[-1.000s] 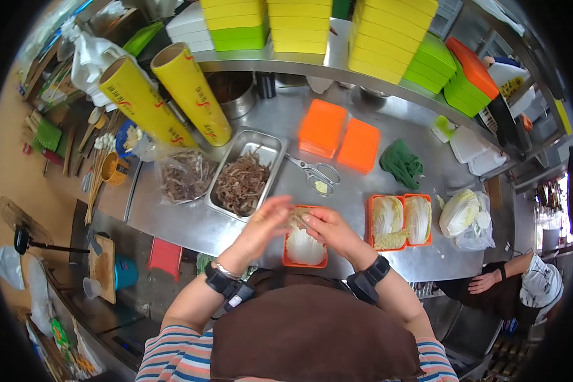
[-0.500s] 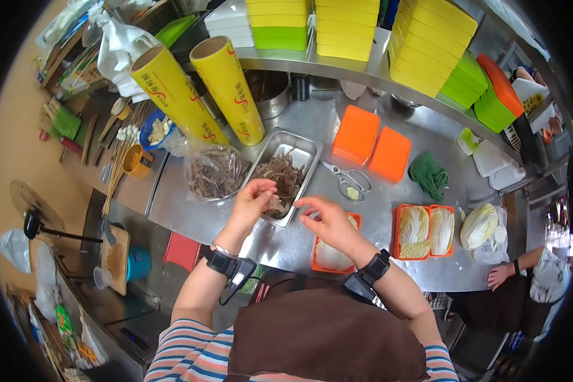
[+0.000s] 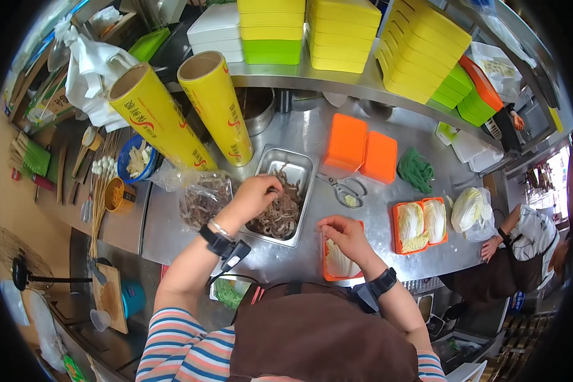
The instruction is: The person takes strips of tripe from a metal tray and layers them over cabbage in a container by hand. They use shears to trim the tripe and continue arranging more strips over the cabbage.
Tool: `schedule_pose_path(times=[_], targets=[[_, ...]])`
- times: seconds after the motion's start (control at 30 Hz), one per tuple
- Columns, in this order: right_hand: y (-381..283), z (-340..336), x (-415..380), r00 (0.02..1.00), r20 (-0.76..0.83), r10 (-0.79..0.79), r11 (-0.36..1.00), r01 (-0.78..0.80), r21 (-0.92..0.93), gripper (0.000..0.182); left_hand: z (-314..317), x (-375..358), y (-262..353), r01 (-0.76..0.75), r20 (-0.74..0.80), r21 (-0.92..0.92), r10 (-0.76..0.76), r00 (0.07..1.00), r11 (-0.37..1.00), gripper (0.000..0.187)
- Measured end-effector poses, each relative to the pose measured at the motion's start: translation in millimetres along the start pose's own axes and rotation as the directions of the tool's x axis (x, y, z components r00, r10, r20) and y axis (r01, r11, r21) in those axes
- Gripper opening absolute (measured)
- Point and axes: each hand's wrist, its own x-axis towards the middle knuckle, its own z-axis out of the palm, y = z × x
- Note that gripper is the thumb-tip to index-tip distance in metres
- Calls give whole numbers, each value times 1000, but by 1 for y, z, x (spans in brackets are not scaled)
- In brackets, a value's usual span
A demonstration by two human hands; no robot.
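Note:
My left hand is over the metal tray, its fingers pinched together at the heap of dark brown, tripe-like strips. What sits between those fingertips is mostly hidden. To the left of the tray, a clear plastic bag holds more of the same strips. My right hand hovers at the upper edge of an orange container with napa cabbage in it. Its fingers are curled toward the thumb, and anything in them is too small to make out.
Scissors, orange boxes and green netting lie behind my right hand. Two cabbage-filled orange containers and a bagged cabbage are farther right. Yellow film rolls stand at the back left. A co-worker's hand rests on the table's right edge.
My hands were close together over the tray's near end. Now the left reaches into the strips, and the right has moved right and nearer, over the cabbage container. The view has shifted slightly.

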Motion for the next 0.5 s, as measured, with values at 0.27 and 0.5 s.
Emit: schedule_pose_path(times=[0.27,0.5], targets=[[-26,10,31,997,-16,-78,994,79,69,27,-69,8,69,-59,-97,-325,29,995,944,21],[-25,32,94,990,110,90,821,-137,555,53,-85,19,119,-282,-359,-574,73,930,768,25]])
